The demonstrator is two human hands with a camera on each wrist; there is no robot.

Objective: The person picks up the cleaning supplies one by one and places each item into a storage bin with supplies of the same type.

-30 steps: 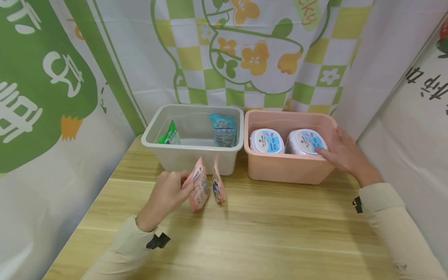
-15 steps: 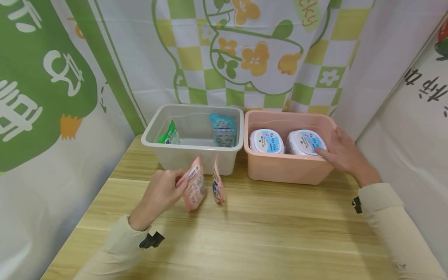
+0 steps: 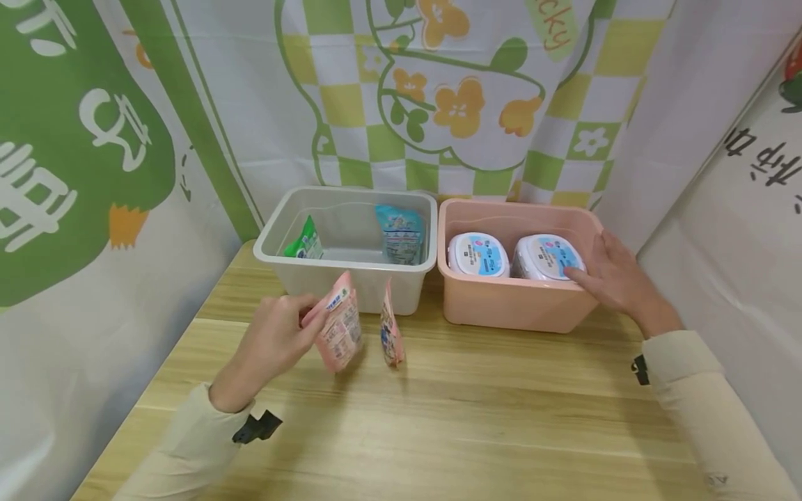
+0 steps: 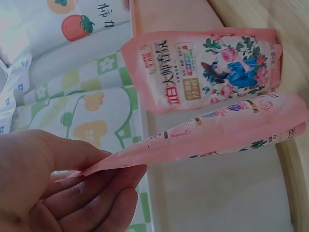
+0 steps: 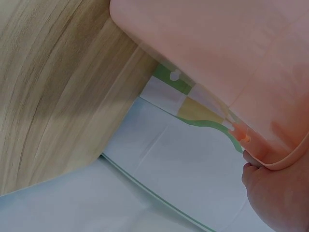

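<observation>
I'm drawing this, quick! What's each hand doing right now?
Left hand: closed, pinching a pink printed plastic pouch by one end.
Right hand: holding the peach-pink rectangular plastic bin by its rim.

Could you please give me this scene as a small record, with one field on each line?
left hand: pinches a held pouch, pink, by its upper part
right hand: holds the rim of the pink bin at one end
standing pouch: pink, upright on the wooden table, before the grey bin
grey bin: green packet, blue packet
pink bin: two tubs
</observation>
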